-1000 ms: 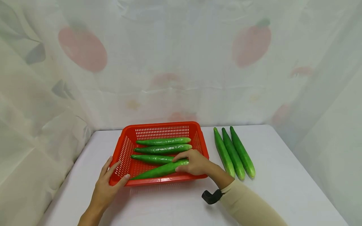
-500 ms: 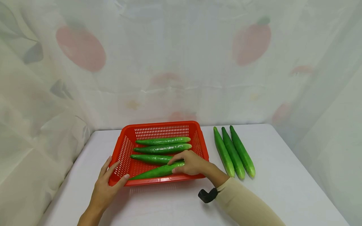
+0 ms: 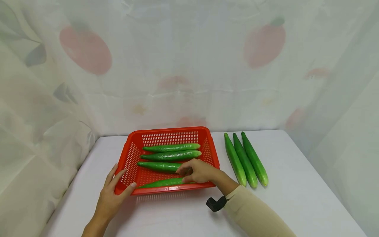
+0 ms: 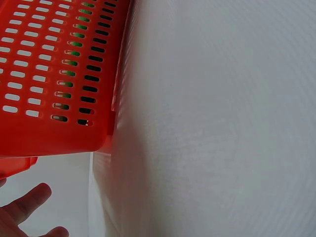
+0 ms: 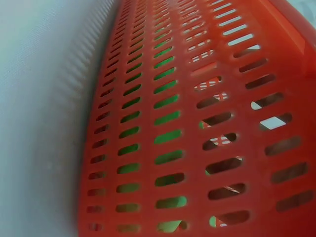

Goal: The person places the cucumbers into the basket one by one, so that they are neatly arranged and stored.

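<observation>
A red plastic basket [image 3: 214, 149] stands on the table with several green cucumbers [image 3: 174, 156] lying crosswise in it. Along its front wall rests the nearest cucumber [image 3: 161, 183]; its right end is hidden behind my right hand [image 3: 202, 171]. That hand hovers over this cucumber, fingers loosely bent, thumb close to it, a gap between thumb and fingers. At the basket's front left corner my left hand [image 3: 108, 199] touches the rim with spread, fairly straight fingers. The left wrist view shows extended fingers [image 4: 29, 201] below the slotted basket wall [image 4: 54, 136]. Only the slotted wall [image 5: 197, 74] appears in the right wrist view.
Three more cucumbers [image 3: 245, 161] lie side by side on the white table [image 3: 296, 184], right of the basket. A pale printed curtain [image 3: 189, 59] hangs behind the table and along both sides. A black band [image 3: 216, 204] is at the right wrist.
The front cucumber has come down onto the basket floor by the front wall. My right fingers have come away from it, and that hand has shifted slightly left. The left hand stays put.
</observation>
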`<action>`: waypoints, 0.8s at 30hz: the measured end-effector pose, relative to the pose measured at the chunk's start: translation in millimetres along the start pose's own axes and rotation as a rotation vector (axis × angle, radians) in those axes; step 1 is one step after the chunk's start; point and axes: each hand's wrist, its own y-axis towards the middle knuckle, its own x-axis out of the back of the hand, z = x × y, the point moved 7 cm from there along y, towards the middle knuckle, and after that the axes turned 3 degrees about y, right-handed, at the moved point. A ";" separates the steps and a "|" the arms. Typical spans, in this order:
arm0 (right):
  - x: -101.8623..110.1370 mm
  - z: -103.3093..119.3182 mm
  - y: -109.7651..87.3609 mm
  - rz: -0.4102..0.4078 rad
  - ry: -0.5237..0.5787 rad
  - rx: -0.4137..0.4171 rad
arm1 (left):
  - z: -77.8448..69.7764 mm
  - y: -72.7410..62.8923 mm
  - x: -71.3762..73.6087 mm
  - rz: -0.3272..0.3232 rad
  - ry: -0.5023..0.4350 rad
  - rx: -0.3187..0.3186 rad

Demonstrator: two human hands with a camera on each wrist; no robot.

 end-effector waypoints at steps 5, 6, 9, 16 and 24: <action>-0.4 0.7 -0.2 0.006 0.052 0.006 | -0.4 0.6 0.0 0.003 0.004 -0.004; 0.1 1.1 -0.3 0.002 0.052 0.011 | -0.4 0.7 -0.1 0.003 0.004 -0.003; 3.9 2.7 -1.1 -0.037 0.052 0.037 | -0.2 0.7 -0.1 -0.002 0.007 -0.001; 19.8 7.7 -10.4 -0.198 0.161 0.127 | -0.1 0.4 0.2 -0.003 0.007 0.000; 34.8 20.0 -32.2 -0.280 0.256 0.169 | -0.6 0.5 0.0 0.006 0.000 0.001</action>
